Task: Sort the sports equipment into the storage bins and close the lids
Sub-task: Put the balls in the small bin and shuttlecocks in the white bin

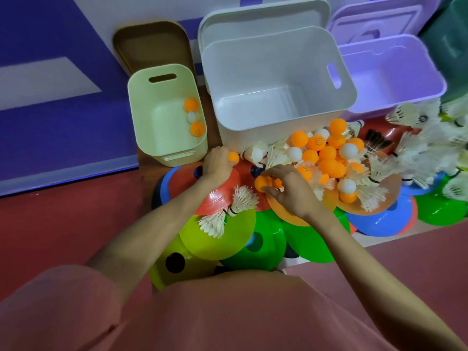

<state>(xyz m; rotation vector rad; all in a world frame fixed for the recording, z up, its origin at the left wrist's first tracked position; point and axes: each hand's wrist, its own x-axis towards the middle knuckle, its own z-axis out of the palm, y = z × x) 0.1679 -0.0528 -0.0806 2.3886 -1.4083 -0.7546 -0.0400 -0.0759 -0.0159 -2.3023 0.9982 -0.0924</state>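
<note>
Pink sleeves (76,312) fill the bottom of the frame. Both hands reach up to a pile of flat cones (258,247), feather shuttlecocks (417,148) and small balls (326,155) in the middle. At the top middle stands the big white bin (276,72), bare inside. Right of it is the purple bin (395,77). Left is the small green bin (164,107), with three balls inside. The left hand (217,164) grips an orange ball (233,156). The right hand (286,188) pinches another orange ball (262,183).
</note>
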